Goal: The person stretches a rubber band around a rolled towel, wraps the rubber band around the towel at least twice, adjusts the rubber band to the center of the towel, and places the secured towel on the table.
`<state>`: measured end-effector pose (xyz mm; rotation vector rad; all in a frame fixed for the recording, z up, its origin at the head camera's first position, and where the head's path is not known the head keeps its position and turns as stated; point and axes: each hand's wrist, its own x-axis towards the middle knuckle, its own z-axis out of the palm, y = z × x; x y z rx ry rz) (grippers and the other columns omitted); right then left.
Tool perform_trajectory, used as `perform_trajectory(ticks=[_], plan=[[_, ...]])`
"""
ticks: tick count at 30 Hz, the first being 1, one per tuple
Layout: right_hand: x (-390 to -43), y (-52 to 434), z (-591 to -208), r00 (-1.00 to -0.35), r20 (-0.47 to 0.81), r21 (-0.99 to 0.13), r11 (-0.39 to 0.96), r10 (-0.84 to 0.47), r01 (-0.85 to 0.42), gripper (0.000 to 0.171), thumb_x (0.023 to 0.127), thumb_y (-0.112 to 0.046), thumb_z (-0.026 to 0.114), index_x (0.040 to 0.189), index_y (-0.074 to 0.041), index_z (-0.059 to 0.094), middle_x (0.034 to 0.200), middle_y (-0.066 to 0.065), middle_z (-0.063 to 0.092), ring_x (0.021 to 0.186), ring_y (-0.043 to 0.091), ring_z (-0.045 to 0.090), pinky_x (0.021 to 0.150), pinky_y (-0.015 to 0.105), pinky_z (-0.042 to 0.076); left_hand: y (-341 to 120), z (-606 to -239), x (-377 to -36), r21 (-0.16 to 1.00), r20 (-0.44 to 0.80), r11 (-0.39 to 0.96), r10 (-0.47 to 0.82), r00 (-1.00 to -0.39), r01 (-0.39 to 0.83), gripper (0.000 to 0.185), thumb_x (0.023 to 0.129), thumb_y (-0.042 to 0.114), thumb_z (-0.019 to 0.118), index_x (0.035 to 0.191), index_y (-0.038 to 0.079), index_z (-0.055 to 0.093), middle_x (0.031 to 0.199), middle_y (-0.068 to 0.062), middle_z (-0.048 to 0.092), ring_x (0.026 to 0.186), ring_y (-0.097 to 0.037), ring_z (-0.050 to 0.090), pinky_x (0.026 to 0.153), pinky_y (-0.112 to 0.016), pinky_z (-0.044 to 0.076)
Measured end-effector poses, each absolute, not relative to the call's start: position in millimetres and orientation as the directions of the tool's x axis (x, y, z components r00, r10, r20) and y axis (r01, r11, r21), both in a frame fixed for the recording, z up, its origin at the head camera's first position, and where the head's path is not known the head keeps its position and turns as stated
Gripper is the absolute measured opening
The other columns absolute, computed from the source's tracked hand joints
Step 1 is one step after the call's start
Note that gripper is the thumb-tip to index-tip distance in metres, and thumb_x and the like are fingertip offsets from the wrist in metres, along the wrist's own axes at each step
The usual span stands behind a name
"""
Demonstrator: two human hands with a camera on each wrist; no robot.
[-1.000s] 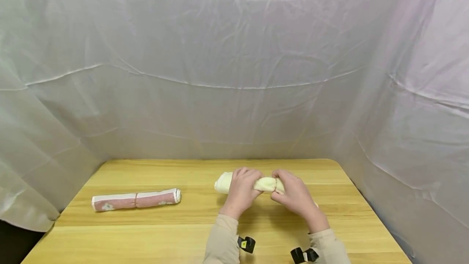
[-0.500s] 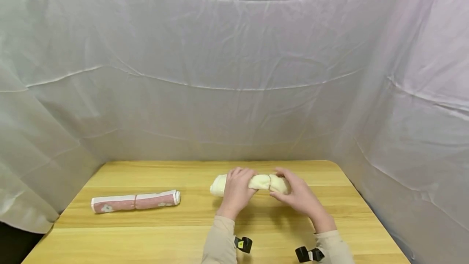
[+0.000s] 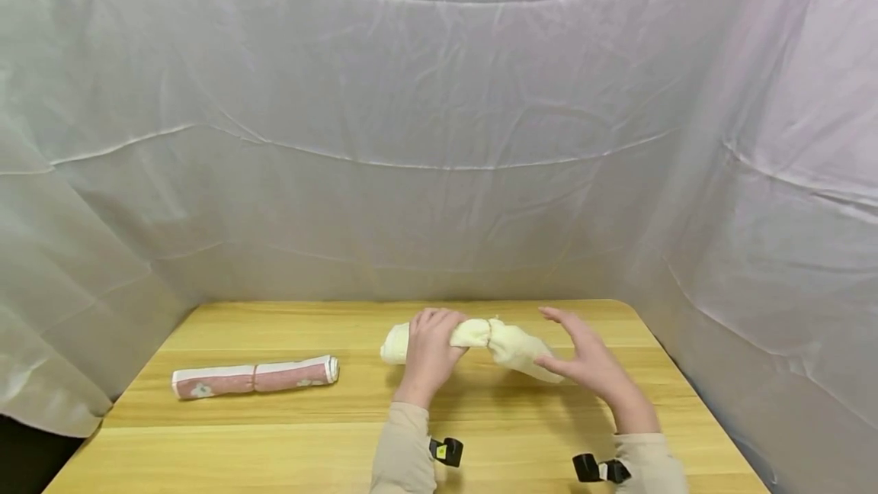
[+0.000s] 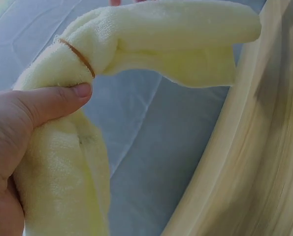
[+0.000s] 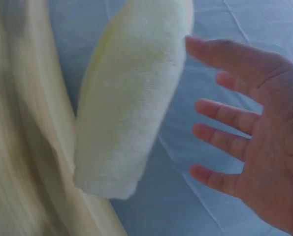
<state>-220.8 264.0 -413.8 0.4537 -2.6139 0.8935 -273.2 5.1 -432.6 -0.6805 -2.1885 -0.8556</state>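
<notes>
A pale yellow rolled towel (image 3: 517,347) is held above the table, its right half drooping. Around its middle runs a thin brownish band (image 4: 77,57), with the cloth pinched in there. My left hand (image 3: 432,349) grips the roll left of the band, thumb lying across the front in the left wrist view. My right hand (image 3: 591,360) is spread beside the drooping end, fingers apart and nothing between them. In the right wrist view its thumb tip (image 5: 194,45) overlaps the towel's edge.
A pink and white rolled towel (image 3: 288,376) with a flower pattern and its own band lies at the left of the wooden table (image 3: 274,460). Grey cloth (image 3: 411,212) hangs behind the table and along both sides.
My right hand has let go of the towel near the band and moved right, opening out. The towel's right half now sags. My left hand has shifted slightly left with the roll.
</notes>
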Motion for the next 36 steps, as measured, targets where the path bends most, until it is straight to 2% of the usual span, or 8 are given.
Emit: perform_trajectory(ticks=[4, 8, 12, 16, 20, 27, 30, 36], plan=[[-226.8, 254.1, -422.5, -0.9, 0.344, -0.484, 0.771, -0.267, -0.414, 0.078, 0.076, -0.018, 0.082, 0.143, -0.004, 0.044, 0.141, 0.022, 0.051, 0.129, 0.045, 0.047, 0.104, 0.064, 0.037, 4.4, -432.3, -273.6, 0.387, 0.732, 0.628, 0.235, -0.64, 0.675, 0.026, 0.074, 0.024, 0.082, 0.097, 0.019, 0.072, 0.1, 0.004, 0.073, 0.098, -0.017, 0.061, 0.099, -0.045, 0.043], [-231.6, 243.1, -430.9, -0.91, 0.279, -0.497, 0.764, -0.307, -0.411, 0.081, 0.074, -0.012, 0.082, 0.145, -0.005, 0.042, 0.142, 0.021, 0.052, 0.126, 0.042, 0.051, 0.103, 0.062, 0.04, 4.2, -433.4, -273.8, 0.383, 0.724, 0.609, 0.269, -0.635, 0.695, 0.029, 0.072, 0.026, 0.083, 0.099, 0.02, 0.073, 0.101, 0.005, 0.073, 0.101, -0.016, 0.059, 0.1, -0.044, 0.041], [-232.2, 238.9, -434.6, -0.925, 0.24, -0.541, 0.751, -0.293, -0.378, 0.082, 0.074, -0.008, 0.081, 0.146, -0.009, 0.041, 0.141, 0.019, 0.053, 0.121, 0.039, 0.055, 0.1, 0.06, 0.043, 4.5, -435.1, -273.3, 0.358, 0.734, 0.602, 0.292, -0.613, 0.714, 0.031, 0.07, 0.024, 0.084, 0.099, 0.019, 0.073, 0.101, 0.005, 0.073, 0.101, -0.017, 0.059, 0.1, -0.044, 0.042], [-231.1, 240.4, -434.0, -0.945, 0.22, -0.568, 0.755, -0.243, -0.327, 0.078, 0.076, -0.004, 0.077, 0.145, -0.012, 0.043, 0.134, 0.02, 0.059, 0.109, 0.034, 0.061, 0.091, 0.054, 0.049, 5.0, -435.8, -273.3, 0.333, 0.743, 0.615, 0.295, -0.601, 0.714, 0.032, 0.07, 0.025, 0.084, 0.099, 0.019, 0.073, 0.101, 0.005, 0.073, 0.101, -0.017, 0.06, 0.1, -0.045, 0.042], [-231.7, 243.4, -431.2, -0.94, 0.277, -0.549, 0.771, -0.198, -0.324, 0.066, 0.077, 0.001, 0.075, 0.137, -0.01, 0.05, 0.121, 0.019, 0.066, 0.097, 0.028, 0.063, 0.082, 0.044, 0.05, 4.5, -434.3, -273.0, 0.346, 0.725, 0.629, 0.292, -0.624, 0.696, 0.032, 0.072, 0.026, 0.083, 0.101, 0.02, 0.071, 0.102, 0.005, 0.072, 0.102, -0.016, 0.06, 0.102, -0.045, 0.042], [-231.0, 248.7, -423.4, -0.889, 0.444, -0.475, 0.812, -0.112, -0.339, 0.055, 0.072, 0.011, 0.072, 0.122, -0.008, 0.056, 0.106, 0.013, 0.07, 0.088, 0.024, 0.063, 0.074, 0.041, 0.05, 4.1, -432.6, -273.1, 0.373, 0.688, 0.65, 0.286, -0.668, 0.662, 0.033, 0.073, 0.02, 0.083, 0.103, 0.022, 0.07, 0.103, 0.006, 0.071, 0.102, -0.017, 0.061, 0.103, -0.046, 0.041], [-230.4, 250.7, -421.9, -0.841, 0.532, -0.415, 0.835, -0.1, -0.362, 0.056, 0.067, 0.015, 0.071, 0.116, -0.007, 0.057, 0.106, 0.013, 0.069, 0.088, 0.025, 0.063, 0.073, 0.043, 0.051, 4.7, -433.0, -272.6, 0.378, 0.672, 0.664, 0.283, -0.685, 0.645, 0.036, 0.072, 0.018, 0.083, 0.104, 0.022, 0.069, 0.104, 0.006, 0.071, 0.103, -0.017, 0.061, 0.103, -0.048, 0.041], [-232.2, 252.8, -422.7, -0.701, 0.7, -0.273, 0.858, -0.131, -0.434, 0.056, 0.06, 0.018, 0.076, 0.109, -0.004, 0.06, 0.103, 0.013, 0.068, 0.095, 0.031, 0.064, 0.078, 0.052, 0.05, 4.6, -435.7, -273.0, 0.375, 0.662, 0.698, 0.259, -0.703, 0.61, 0.04, 0.07, 0.019, 0.083, 0.106, 0.024, 0.068, 0.106, 0.006, 0.071, 0.103, -0.019, 0.063, 0.103, -0.05, 0.04]])
